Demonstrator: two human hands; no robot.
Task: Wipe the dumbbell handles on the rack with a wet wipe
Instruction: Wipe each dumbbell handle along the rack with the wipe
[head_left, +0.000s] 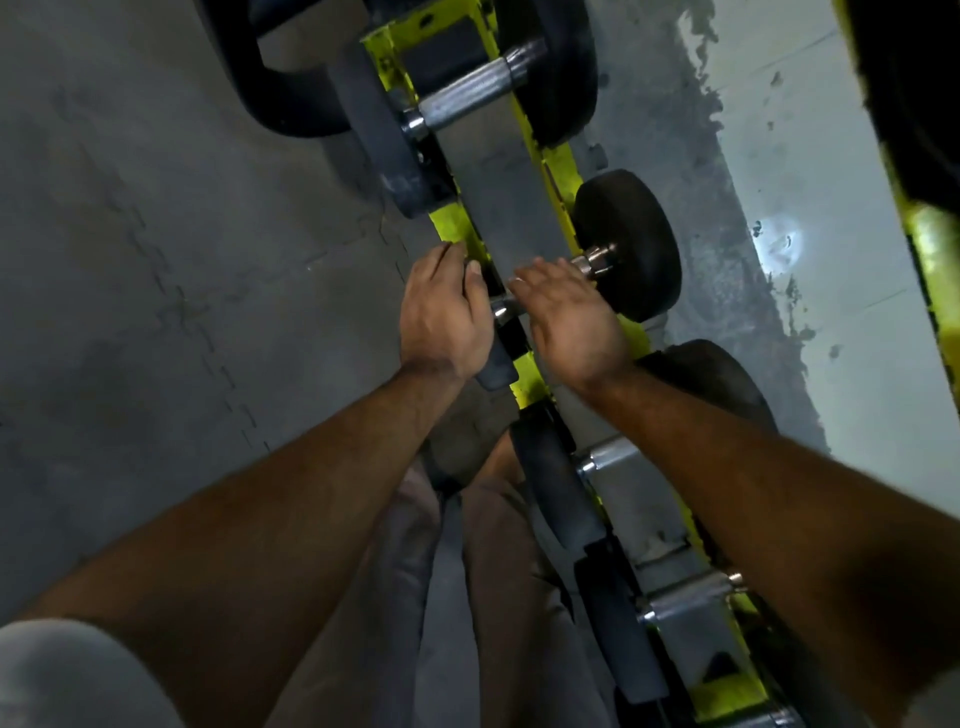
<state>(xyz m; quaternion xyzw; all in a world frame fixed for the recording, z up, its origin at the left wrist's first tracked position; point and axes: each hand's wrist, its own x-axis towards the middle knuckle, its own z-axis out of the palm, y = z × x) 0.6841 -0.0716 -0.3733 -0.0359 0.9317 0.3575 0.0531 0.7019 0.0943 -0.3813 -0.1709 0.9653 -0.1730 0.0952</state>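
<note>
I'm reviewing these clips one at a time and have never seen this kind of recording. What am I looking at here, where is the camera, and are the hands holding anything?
There is no machine here: a person wears one wide-angle camera on the head, looking down at their own arms. Below runs a yellow dumbbell rack with several dumbbells resting across it, over a grey floor. Both hands are on the same dumbbell. The right hand lies over its metal handle, fingers curved around it. The left hand rests at the near end, beside the rack's yellow rail. No wet wipe is visible; if one is there, it is hidden under the right hand. Another bare handle shows farther along the rack.
</note>
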